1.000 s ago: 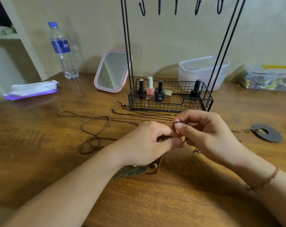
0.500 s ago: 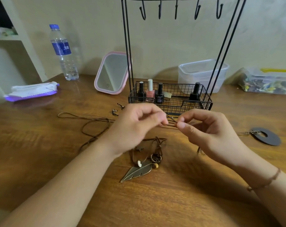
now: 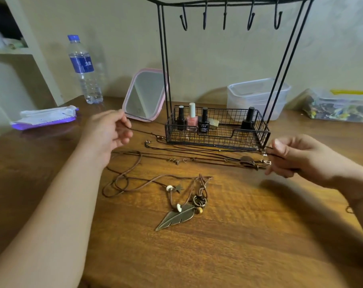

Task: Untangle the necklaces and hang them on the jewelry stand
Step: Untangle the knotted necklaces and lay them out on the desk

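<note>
A thin dark cord necklace [image 3: 197, 151] is stretched across the middle of the frame between two hands, low over the wooden tabletop [image 3: 238, 235]. One end is pinched in the grip of the left hand [image 3: 112, 132] at centre left; the other end is pinched between thumb and fingers of the right hand [image 3: 294, 156] at centre right, where small metal clasps are seen beside the fingertips. Several parallel strands run under it, and which strand belongs to which necklace cannot be told. A brown cord necklace with a metal feather pendant [image 3: 176, 216], beads and a small star is laid in loose loops below centre, apart from both hands.

The jewelry stand [image 3: 218, 129] is placed directly behind the stretched cord, at upper centre; five hooks are seen on its top bar, all bare. Four nail polish bottles [image 3: 192, 118] are held in its wire basket. A pink-framed mirror [image 3: 144, 96] is leaned behind the left post and partly covered by it. A water bottle [image 3: 84, 69] and a wipes packet [image 3: 45, 117] are found at upper left, a clear plastic tub [image 3: 257, 96] behind the right posts, and a bag of mixed items [image 3: 340, 109], too blurred to be identified, at the right edge.
</note>
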A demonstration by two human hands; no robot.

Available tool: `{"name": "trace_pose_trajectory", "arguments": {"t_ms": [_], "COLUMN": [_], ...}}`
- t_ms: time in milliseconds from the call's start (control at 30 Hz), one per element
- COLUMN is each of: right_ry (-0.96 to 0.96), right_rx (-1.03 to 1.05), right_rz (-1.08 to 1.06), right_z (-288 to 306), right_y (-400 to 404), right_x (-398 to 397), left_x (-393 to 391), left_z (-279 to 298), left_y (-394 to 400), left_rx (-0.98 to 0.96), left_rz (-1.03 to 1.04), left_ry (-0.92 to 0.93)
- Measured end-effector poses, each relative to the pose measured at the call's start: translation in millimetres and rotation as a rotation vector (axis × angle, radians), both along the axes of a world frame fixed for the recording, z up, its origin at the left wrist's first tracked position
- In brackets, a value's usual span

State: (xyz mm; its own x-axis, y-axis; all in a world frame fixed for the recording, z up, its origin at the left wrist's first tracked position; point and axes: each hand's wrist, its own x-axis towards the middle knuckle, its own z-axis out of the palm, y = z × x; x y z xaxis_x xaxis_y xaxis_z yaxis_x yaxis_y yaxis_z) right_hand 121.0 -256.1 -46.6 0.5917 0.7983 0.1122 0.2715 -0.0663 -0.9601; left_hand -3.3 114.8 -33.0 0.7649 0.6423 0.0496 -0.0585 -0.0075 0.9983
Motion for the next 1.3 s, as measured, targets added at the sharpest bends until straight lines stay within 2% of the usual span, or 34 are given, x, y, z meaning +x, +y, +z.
{"name": "trace_pose_trajectory", "arguments": {"t_ms": [67, 167, 233, 367, 567, 800, 1000, 1067, 1100, 1167, 1233, 1300], "right_ry": [0.028, -0.072, -0.153, -0.528, -0.551, -0.593, -0.588, -0.76, -0.881, -1.032, -1.006, -1.022], "right_rx": [-0.106, -0.386, -0.536, -0.962, -1.149, -1.261, -1.249, -1.248, -1.193, -0.92, -0.654, -0.523], "right_rz": [0.018, -0.003, 0.004, -0.032, -0.067, -0.096, -0.108, -0.143, -0.176, -0.244, -0.234, -0.129], "right_z": [0.6, 4.5, 8.5, 16.0, 21.9, 22.0, 26.6, 28.3, 28.0, 24.0, 15.8, 4.2], "right_y": [-11.6, -20.4, -19.0, -15.5, -15.1, -18.4, -18.7, -14.1, -6.2, 20.6, 53.0, 77.3], "right_x": [6.2, 9.1, 6.8, 2.5, -4.4, -2.7, -8.4, -15.5, -23.5, -47.8, -78.7, -104.2], "left_x": [-0.6, -2.8, -3.6, -6.4, -18.9, -21.9, -21.1, -20.9, -20.4, -19.1, -17.9, -17.3], "left_z": [-4.3, -11.1, -12.3, -13.0, -6.6, -1.6, -4.5, -5.1, -5.5, -6.1, -7.4, -9.3], "left_y": [2.6, -2.1, -4.8, -1.2, 3.5, 0.0, 3.3, 6.1, 8.1, 11.1, 12.0, 11.9], "left_rx": [0.196, 0.555, 0.712, 0.741, 0.766, 0.779, 0.77, 0.765, 0.763, 0.76, 0.771, 0.784], "left_rz": [-0.004, -0.117, -0.164, -0.244, -0.297, -0.305, -0.243, -0.218, -0.201, -0.189, -0.213, -0.203], "left_ry": [0.167, 0.43, 0.556, 0.683, 0.71, 0.759, 0.77, 0.749, 0.731, 0.723, 0.76, 0.779]}}
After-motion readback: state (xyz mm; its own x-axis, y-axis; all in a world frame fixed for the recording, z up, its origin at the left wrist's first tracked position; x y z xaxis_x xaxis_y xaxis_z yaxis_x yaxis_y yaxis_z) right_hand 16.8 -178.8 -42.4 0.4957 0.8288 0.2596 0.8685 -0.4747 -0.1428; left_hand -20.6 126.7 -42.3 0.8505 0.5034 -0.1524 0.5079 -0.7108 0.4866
